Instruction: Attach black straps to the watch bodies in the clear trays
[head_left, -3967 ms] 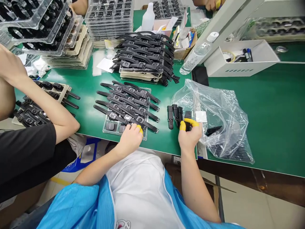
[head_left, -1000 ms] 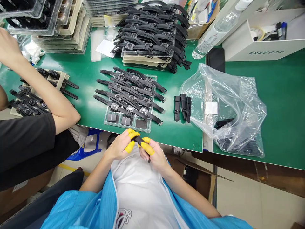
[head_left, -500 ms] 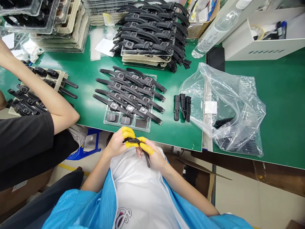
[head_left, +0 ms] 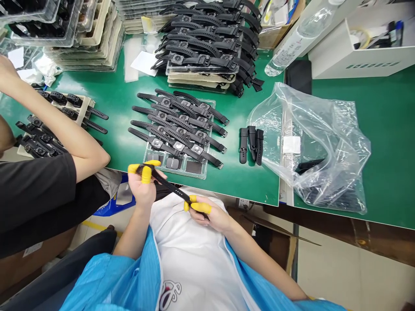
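Observation:
A black smartwatch with its strap [head_left: 171, 186] stretches between my two hands, just off the table's front edge. My left hand [head_left: 142, 183], with yellow finger cots, is closed on the watch end, its case mostly covered by fingers. My right hand [head_left: 205, 209], also in yellow cots, pinches the strap's other end, lower and to the right. Beyond them a clear plastic tray [head_left: 202, 173] carries rows of strapped black smartwatches [head_left: 178, 129]. In its front row lie square watch cases without straps [head_left: 173, 162]. Right of the tray lie several loose black strap pieces [head_left: 252, 144].
A clear plastic bag [head_left: 337, 142] with black straps inside lies on the right. Stacked trays of watches [head_left: 201, 56] stand at the back, beside a bottle [head_left: 292, 47] and a white box [head_left: 359, 56]. At left, a co-worker's arm [head_left: 65, 116] reaches over another watch tray [head_left: 87, 106].
My hands have moved apart. My left hand has gone left and up with the watch end, turning palm-inward, and the strap is now drawn out between both hands.

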The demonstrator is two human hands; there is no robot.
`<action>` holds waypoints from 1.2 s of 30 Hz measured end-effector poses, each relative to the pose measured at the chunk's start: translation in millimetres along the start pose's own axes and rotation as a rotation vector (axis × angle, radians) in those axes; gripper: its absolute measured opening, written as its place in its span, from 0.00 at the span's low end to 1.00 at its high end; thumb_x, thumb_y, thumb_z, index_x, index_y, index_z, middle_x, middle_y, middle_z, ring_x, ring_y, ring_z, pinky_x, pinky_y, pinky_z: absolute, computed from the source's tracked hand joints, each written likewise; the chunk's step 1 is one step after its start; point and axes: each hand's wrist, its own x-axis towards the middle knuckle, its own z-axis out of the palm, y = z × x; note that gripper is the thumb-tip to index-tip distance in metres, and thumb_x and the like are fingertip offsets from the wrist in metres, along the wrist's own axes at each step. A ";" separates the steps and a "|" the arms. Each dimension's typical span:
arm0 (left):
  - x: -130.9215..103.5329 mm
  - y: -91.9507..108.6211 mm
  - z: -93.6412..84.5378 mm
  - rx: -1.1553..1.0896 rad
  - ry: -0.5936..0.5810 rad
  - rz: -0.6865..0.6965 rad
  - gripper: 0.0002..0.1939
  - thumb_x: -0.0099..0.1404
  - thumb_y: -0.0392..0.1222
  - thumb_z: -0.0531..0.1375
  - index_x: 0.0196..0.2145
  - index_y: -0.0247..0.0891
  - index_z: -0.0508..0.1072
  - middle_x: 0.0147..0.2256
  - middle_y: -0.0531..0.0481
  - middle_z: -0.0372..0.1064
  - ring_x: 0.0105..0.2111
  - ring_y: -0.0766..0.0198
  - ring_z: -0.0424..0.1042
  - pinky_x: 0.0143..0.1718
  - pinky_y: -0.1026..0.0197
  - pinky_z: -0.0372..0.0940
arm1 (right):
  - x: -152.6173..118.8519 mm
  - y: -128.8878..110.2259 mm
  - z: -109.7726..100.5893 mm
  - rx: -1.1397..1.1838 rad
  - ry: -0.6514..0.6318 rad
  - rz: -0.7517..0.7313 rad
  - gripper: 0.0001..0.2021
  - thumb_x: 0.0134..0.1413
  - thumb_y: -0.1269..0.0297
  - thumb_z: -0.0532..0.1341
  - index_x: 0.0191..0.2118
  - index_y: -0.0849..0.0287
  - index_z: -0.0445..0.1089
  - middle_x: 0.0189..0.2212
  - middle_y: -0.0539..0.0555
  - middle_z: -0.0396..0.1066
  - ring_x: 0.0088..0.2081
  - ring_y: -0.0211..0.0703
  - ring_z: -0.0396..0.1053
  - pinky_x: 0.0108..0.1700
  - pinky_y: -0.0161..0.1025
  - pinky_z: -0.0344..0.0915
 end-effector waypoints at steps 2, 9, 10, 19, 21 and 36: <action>7.0 2.9 -3.6 0.043 0.026 0.008 0.22 0.68 0.55 0.70 0.42 0.42 0.62 0.39 0.52 0.82 0.21 0.69 0.75 0.18 0.71 0.66 | -0.6 0.4 -2.5 -0.044 0.094 -0.055 0.13 0.60 0.53 0.68 0.39 0.57 0.68 0.18 0.41 0.60 0.16 0.30 0.46 0.19 0.33 0.43; -20.1 -9.8 -3.3 0.611 -0.800 0.063 0.20 0.73 0.33 0.56 0.60 0.41 0.72 0.56 0.42 0.77 0.51 0.56 0.81 0.50 0.54 0.78 | 5.3 -7.3 10.7 -0.160 0.263 -0.230 0.16 0.62 0.49 0.67 0.42 0.55 0.67 0.22 0.43 0.68 0.19 0.33 0.57 0.24 0.35 0.53; -23.6 -12.6 -2.5 0.660 -0.874 0.139 0.24 0.71 0.30 0.55 0.63 0.41 0.71 0.58 0.42 0.76 0.57 0.54 0.78 0.57 0.51 0.76 | 6.1 -8.1 12.7 -0.168 0.246 -0.222 0.16 0.62 0.48 0.67 0.41 0.56 0.67 0.21 0.43 0.68 0.19 0.33 0.56 0.24 0.35 0.52; -23.0 -11.3 -3.5 0.771 -1.011 0.347 0.28 0.72 0.29 0.53 0.67 0.42 0.66 0.58 0.41 0.74 0.58 0.55 0.75 0.59 0.52 0.74 | 7.0 -4.7 13.3 -0.032 0.309 -0.199 0.15 0.60 0.50 0.67 0.36 0.55 0.67 0.14 0.41 0.60 0.17 0.33 0.50 0.22 0.35 0.47; -23.8 -11.1 -3.5 0.785 -0.997 0.347 0.28 0.72 0.29 0.52 0.67 0.42 0.65 0.58 0.42 0.74 0.58 0.55 0.75 0.59 0.53 0.74 | 8.4 -4.7 15.5 0.003 0.317 -0.211 0.15 0.59 0.50 0.68 0.35 0.55 0.67 0.14 0.41 0.60 0.17 0.33 0.49 0.22 0.35 0.47; -24.1 5.0 2.9 0.962 -1.087 0.429 0.24 0.72 0.37 0.53 0.64 0.34 0.68 0.51 0.37 0.73 0.52 0.48 0.73 0.54 0.46 0.74 | 10.3 -12.9 18.0 0.106 0.329 -0.126 0.15 0.54 0.53 0.69 0.33 0.55 0.66 0.13 0.39 0.56 0.15 0.30 0.43 0.19 0.32 0.43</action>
